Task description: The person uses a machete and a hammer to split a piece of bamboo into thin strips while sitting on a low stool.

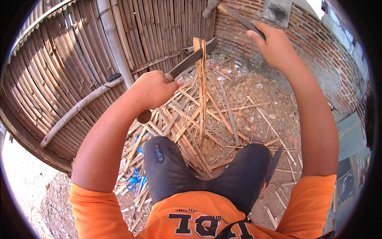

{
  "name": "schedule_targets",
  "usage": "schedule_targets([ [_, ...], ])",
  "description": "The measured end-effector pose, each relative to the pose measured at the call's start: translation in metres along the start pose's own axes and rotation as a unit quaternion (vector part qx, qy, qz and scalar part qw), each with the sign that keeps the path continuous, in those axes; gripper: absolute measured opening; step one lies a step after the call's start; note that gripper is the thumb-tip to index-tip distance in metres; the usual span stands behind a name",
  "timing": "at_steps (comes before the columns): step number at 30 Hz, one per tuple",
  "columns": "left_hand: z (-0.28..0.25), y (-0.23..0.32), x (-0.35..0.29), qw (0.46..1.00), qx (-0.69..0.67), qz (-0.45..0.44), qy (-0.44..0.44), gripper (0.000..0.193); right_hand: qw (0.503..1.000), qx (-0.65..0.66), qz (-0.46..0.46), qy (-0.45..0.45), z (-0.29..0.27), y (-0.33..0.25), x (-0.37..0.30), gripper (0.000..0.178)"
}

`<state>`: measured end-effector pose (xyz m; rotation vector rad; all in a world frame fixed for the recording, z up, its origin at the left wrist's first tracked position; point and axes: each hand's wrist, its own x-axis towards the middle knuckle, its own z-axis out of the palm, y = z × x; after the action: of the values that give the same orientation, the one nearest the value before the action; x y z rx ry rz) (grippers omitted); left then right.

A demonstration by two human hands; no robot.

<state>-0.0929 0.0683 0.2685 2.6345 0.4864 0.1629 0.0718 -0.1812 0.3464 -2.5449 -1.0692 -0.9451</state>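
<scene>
My left hand [154, 91] is closed round the wooden handle of a machete [186, 63], its knob end showing below my wrist. The blade slants up and away to the right, sitting across a split near the top of an upright wood strip [202, 95]. Part of the blade's tip sticks out beyond the strip. Raised at the upper right, my right hand [274, 46] grips a hammer [238, 18] by its dark handle. The hammer's head is above the blade and apart from it.
Split wood sticks [191, 137] lie heaped round the strip and my knees. A bamboo wall [59, 75] with a pole stands at left, a brick wall [318, 67] at right. Blue plastic [136, 179] lies beside my left leg. Small litter dots the ground at the back.
</scene>
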Motion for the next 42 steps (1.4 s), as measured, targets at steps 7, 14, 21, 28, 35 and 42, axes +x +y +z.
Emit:
schedule_targets([
  [7,0.013,-0.010,0.000,0.999,0.025,0.018,0.032,0.069,0.997,0.001,-0.046,0.055,0.011,0.013,0.002,0.040],
  [14,0.017,-0.008,-0.005,0.999,0.026,0.019,0.029,0.064,0.997,-0.017,-0.030,-0.070,0.025,0.001,-0.007,0.038],
  [21,0.023,-0.004,-0.005,1.000,0.018,-0.002,0.006,0.071,0.996,0.064,0.004,0.066,0.025,0.009,-0.007,0.038],
  [28,0.024,-0.008,-0.008,0.999,0.031,0.012,-0.004,0.070,0.996,0.022,0.012,-0.085,0.022,0.006,-0.012,0.041],
  [35,0.027,-0.008,-0.009,0.999,0.051,0.000,-0.002,0.067,0.997,0.017,-0.005,-0.078,0.046,0.002,-0.026,0.039],
  [42,0.040,-0.011,-0.004,0.998,0.063,0.024,-0.008,0.063,0.996,0.080,0.000,0.045,0.042,0.009,-0.018,0.035],
])
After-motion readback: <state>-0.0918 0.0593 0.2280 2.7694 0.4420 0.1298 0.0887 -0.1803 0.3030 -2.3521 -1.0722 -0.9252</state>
